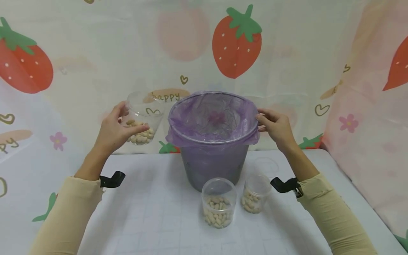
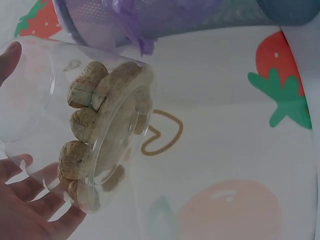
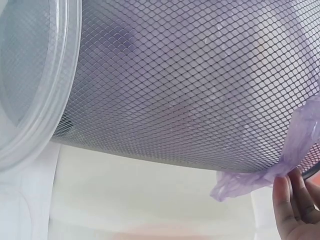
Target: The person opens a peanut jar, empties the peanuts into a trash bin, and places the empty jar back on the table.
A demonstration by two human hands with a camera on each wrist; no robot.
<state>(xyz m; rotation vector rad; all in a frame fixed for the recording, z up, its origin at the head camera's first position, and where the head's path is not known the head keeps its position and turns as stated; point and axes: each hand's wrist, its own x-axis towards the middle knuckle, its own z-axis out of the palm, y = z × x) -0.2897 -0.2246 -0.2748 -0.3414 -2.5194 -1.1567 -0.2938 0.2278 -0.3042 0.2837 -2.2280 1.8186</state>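
Observation:
My left hand grips a clear plastic cup in the air, left of the mesh bin. Peanuts in their shells lie in the bottom of that cup, which leans a little in the head view. The mesh bin stands on the table, lined with a purple plastic bag folded over its rim. At the rim's right side, my right hand pinches the bag's edge between thumb and fingers. In the right wrist view, those fingertips sit right at the purple film below the rim.
Two clear containers of peanuts stand on the white table before the bin: a wider one in front and a smaller one to its right. A strawberry-print cloth hangs behind the table and along its sides.

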